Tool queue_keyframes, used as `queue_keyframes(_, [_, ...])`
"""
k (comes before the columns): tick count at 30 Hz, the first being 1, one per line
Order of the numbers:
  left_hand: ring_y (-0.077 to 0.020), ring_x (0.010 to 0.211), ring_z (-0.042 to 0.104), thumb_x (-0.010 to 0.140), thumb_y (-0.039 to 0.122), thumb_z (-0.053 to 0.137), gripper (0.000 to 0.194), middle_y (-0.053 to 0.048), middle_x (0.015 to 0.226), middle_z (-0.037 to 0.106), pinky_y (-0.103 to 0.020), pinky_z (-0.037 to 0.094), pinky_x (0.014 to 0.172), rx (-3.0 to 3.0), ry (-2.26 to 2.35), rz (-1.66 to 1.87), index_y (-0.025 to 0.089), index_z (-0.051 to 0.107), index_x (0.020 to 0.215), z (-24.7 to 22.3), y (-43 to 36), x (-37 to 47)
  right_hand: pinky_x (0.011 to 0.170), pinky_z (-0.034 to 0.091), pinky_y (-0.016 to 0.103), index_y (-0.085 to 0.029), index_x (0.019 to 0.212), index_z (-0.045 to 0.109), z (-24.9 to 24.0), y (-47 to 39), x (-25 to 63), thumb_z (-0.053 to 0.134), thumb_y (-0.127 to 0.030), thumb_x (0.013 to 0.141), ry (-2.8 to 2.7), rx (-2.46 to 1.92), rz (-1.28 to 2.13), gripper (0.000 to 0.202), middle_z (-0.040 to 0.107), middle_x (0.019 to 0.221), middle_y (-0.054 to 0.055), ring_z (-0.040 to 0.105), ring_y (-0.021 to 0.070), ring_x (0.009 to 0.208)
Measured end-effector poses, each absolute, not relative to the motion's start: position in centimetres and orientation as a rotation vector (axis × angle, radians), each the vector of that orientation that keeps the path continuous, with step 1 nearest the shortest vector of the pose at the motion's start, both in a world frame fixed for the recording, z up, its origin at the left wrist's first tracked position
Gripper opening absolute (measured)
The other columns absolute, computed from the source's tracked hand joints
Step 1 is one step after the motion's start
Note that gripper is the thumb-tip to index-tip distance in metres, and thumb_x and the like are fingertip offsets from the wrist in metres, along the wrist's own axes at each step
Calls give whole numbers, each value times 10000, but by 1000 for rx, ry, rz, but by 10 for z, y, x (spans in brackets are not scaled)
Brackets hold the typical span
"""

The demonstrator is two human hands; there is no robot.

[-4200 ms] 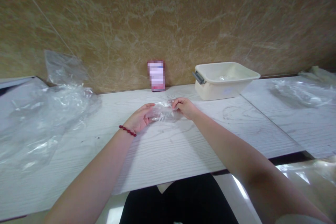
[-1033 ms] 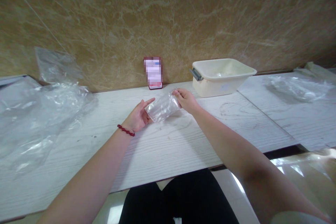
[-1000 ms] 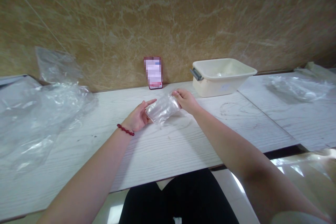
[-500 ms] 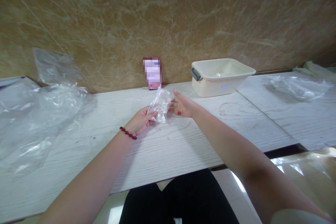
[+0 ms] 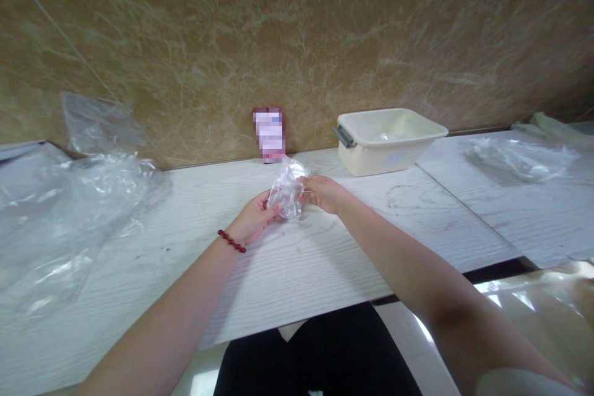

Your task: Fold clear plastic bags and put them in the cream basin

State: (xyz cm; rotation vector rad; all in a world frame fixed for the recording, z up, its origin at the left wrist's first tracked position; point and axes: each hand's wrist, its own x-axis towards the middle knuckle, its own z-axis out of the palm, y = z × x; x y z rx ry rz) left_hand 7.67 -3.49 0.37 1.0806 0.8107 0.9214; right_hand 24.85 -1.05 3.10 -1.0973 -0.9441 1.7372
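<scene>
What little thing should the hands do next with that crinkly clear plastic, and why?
Maybe the right hand should gently smooth the clear plastic while the left hand holds it. It looks crumpled, the left hand grips its lower left part, and the right hand is at its right side.

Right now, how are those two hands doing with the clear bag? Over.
Left hand: grip on clear plastic bag. Right hand: at bag's right edge. Cream tub: off to the right, not in the way.
</scene>
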Motion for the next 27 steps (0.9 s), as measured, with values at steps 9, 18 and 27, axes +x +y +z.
queue_keyframes(9, [-139,934,556,687,136,604,486,-67,1033,601,-313,363,913,1050,708,801,159,461,1151,3,-29,71,531,501,226,-150,672,481,26,-3,250,486,-161,779,-975,-1226,1418,107,542,632,-12,542,61,505])
queue_keyframes(18, [-163,1068,481,716,96,571,496,-96,1168,520,-350,316,960,915,652,754,193,417,1177,0,-22,63,547,511,224,-157,740,513,109,13,305,557,-242,744,-1201,-1262,1005,96,552,674,-4,548,59,537])
queue_keyframes(27, [-174,1096,455,722,101,569,469,-116,1182,505,-368,274,983,910,640,735,169,423,1163,-3,-20,63,684,402,209,-9,936,482,179,95,439,456,-172,795,-1358,-1770,582,217,486,765,35,465,-7,627])
